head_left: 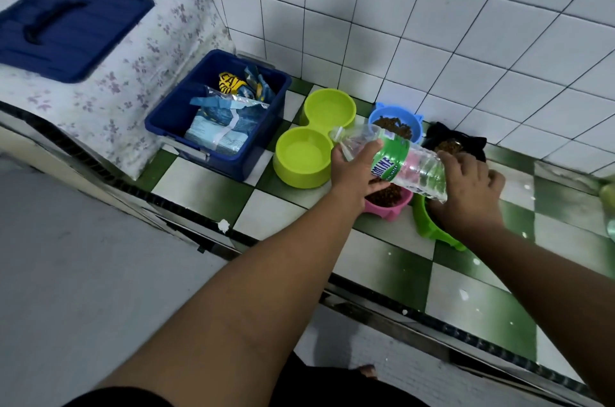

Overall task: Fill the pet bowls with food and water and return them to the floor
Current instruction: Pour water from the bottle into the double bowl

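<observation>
The head camera looks steeply down (wide-angle, from near) onto the checkered floor (206, 180) by a tiled wall (432, 24).

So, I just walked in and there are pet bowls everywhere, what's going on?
The left hand grips a clear water bottle, tipped with its neck toward the lime double bowl, whose two wells already hold water. The right hand is on the green bowl; whether it grips it is unclear. The blue bowl, black bowl and pink bowl hold kibble.
</observation>
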Available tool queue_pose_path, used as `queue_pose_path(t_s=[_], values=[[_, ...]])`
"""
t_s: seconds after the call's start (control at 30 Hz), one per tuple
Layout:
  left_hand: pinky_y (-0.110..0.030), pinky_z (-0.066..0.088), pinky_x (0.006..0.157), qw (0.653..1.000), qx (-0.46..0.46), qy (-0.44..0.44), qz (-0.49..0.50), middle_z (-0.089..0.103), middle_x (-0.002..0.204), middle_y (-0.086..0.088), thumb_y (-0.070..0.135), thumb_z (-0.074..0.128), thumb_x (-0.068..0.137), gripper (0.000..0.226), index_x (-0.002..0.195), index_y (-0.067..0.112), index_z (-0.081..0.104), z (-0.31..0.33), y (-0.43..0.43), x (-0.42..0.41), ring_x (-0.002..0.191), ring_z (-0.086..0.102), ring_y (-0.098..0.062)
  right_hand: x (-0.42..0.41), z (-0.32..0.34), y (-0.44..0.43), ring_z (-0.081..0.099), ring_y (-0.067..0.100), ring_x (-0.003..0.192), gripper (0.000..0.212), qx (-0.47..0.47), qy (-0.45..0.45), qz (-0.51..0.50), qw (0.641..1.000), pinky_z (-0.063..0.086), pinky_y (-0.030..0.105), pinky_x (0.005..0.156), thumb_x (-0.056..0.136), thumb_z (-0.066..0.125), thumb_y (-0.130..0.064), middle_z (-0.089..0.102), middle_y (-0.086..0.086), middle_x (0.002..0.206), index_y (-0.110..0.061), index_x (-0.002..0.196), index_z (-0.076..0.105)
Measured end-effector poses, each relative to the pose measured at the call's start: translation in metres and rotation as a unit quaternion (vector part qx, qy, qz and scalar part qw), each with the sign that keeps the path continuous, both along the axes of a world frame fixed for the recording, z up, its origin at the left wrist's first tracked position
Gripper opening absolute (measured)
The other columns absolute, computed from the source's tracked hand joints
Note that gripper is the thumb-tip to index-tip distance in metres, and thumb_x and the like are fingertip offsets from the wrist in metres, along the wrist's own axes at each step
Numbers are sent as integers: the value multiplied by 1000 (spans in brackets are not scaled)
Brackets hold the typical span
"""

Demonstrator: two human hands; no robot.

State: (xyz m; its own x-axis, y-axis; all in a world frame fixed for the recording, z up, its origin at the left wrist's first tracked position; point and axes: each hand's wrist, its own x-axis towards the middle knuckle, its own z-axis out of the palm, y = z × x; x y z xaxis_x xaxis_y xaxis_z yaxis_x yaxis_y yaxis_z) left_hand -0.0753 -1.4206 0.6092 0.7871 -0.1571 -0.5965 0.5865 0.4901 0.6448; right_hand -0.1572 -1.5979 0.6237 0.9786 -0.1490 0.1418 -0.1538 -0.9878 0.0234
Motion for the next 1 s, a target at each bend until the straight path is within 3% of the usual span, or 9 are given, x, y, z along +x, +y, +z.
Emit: queue_pose_path(t_s=[0.27,1.0], values=[[-47,64,67,1000,10,18,-22,66,123,-17,27,82,84,73,142,30,37,-4,6,-6,92,73,-32,-4,-2,2,45,34,122,89,-13,9,7,1000,30,51,102,66,83,-28,48,14,133,-18,143,41],[-47,64,67,999,18,11,-44,70,115,-16,27,80,86,65,141,25,46,-5,11,-14,89,72,-32,-18,1,4,46,33,122,89,-25,5,6,1000,29,49,102,64,85,-26,49,13,133,-19,143,43]])
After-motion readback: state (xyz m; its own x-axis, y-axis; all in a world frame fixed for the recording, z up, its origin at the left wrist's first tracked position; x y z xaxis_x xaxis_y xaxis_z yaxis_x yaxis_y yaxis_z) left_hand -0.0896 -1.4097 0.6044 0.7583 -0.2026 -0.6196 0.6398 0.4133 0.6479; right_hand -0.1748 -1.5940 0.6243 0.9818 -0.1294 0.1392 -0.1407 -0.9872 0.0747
